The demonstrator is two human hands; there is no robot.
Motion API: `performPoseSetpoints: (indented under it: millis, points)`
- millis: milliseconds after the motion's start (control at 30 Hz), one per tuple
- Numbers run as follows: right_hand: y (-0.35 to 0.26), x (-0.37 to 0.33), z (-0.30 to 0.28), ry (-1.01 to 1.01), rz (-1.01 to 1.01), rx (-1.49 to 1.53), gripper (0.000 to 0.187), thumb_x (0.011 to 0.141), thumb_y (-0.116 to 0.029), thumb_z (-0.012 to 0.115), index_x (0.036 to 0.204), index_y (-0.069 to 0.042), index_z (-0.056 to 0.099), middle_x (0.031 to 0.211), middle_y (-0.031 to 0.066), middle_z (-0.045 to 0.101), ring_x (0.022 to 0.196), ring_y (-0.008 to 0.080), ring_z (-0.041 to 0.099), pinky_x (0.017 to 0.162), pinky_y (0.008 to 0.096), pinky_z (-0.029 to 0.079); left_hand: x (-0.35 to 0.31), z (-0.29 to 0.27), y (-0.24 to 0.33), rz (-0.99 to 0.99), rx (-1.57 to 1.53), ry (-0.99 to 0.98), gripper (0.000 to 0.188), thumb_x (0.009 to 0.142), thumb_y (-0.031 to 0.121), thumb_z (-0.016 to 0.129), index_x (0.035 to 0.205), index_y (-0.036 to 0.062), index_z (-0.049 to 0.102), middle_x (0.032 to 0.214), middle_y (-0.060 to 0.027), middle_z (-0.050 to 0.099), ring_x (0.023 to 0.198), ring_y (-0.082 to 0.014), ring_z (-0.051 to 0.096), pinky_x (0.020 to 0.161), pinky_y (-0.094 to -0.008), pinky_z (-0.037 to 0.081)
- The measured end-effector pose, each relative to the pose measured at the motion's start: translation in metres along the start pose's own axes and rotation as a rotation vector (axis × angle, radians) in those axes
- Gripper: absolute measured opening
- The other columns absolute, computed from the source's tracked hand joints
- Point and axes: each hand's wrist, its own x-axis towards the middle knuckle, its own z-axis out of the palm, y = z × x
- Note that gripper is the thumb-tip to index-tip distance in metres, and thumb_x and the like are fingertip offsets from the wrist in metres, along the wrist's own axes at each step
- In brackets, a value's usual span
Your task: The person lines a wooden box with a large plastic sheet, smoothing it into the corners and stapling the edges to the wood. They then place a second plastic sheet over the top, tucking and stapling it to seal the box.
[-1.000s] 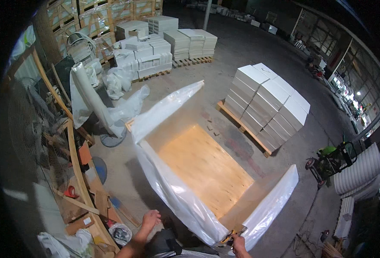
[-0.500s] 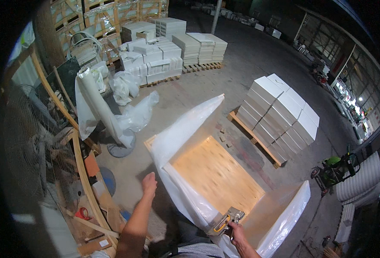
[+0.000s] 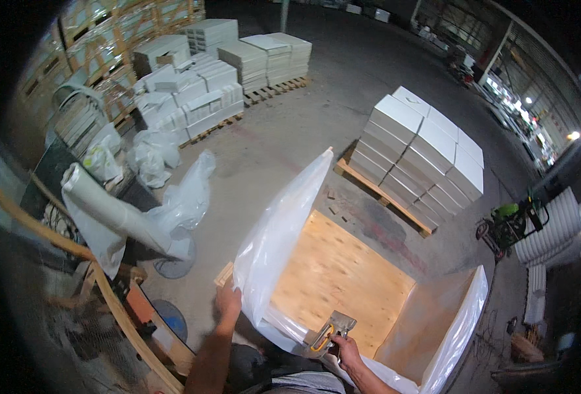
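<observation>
In my right hand (image 3: 347, 352) is a staple gun (image 3: 333, 333) with a metal body and a yellow part. It is over the near edge of an open wooden crate with a bare plywood inner panel (image 3: 339, 276). White translucent plastic sheeting (image 3: 274, 230) covers the crate's left side, and more of it wraps the right side. My left hand (image 3: 228, 301) is at the outer left edge of this sheeting, its fingers closed against it, just below a protruding wood end (image 3: 224, 274). Some of its fingertips are hard to make out.
Beyond the crate, strapped white boxes (image 3: 425, 148) sit on a wooden pallet (image 3: 382, 198). A plastic roll (image 3: 119, 213) leans at the left, near loose film (image 3: 188, 190). Curved timber (image 3: 129, 331) runs along the near left. A green wheeled machine (image 3: 507, 223) stands at the right.
My left hand has moved from open space beside the crate to the edge of the plastic sheeting. My right hand and the staple gun have shifted slightly left. The view has turned a little.
</observation>
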Motion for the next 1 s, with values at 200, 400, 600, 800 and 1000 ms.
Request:
performPoseSetpoints:
  millis: [200,400,600,800,1000]
  points:
    - [-0.001,0.021,0.042,0.129,0.013,0.093,0.022,0.089,-0.021,0.063,0.099,-0.001,0.063,0.085,0.0062,0.062,0.075,0.0190,0.061,0.068,0.0353,0.052,0.034,0.008,-0.062,-0.051,-0.822,-0.207,0.018,0.083,0.008,0.057,0.099,0.0000,0.063,0.093,-0.0203,0.061,0.086,-0.0367,0.060,0.078,-0.0435,0.049]
    - [0.022,0.015,0.093,0.308,-0.041,0.302,0.031,0.088,-0.018,0.061,0.105,0.008,0.061,0.094,0.0119,0.065,0.080,0.0222,0.063,0.069,0.0368,0.051,0.089,-0.025,-0.092,-0.162,-1.155,-0.312,0.019,0.091,0.013,0.052,0.101,0.0001,0.060,0.082,-0.0105,0.059,0.064,-0.0183,0.058,0.049,-0.0316,0.046]
    - [0.060,-0.013,0.139,0.542,-0.015,0.415,0.033,0.088,-0.018,0.060,0.108,0.008,0.060,0.099,0.0140,0.065,0.085,0.0255,0.064,0.078,0.0392,0.054,0.135,-0.016,-0.106,-0.515,-0.912,-0.704,0.019,0.093,0.021,0.052,0.103,0.0048,0.057,0.071,-0.0057,0.053,0.046,-0.0155,0.046,0.036,-0.0277,0.036]
    - [0.106,-0.056,0.167,0.578,-0.044,0.470,0.029,0.092,-0.023,0.056,0.106,0.001,0.064,0.098,0.0107,0.065,0.085,0.0206,0.064,0.077,0.0375,0.055,0.156,0.038,-0.119,-0.577,-0.683,-0.821,0.015,0.092,0.019,0.053,0.102,0.0075,0.057,0.078,-0.0069,0.059,0.051,-0.0196,0.054,0.038,-0.0304,0.042]
    - [0.129,-0.082,0.182,0.746,0.010,0.504,0.023,0.089,-0.023,0.064,0.096,-0.002,0.068,0.087,0.0058,0.068,0.071,0.0167,0.062,0.067,0.0348,0.054,0.171,0.081,-0.119,-0.704,-0.803,-0.947,0.030,0.095,0.028,0.042,0.107,0.0062,0.060,0.095,-0.0125,0.067,0.078,-0.0297,0.067,0.054,-0.0443,0.056]
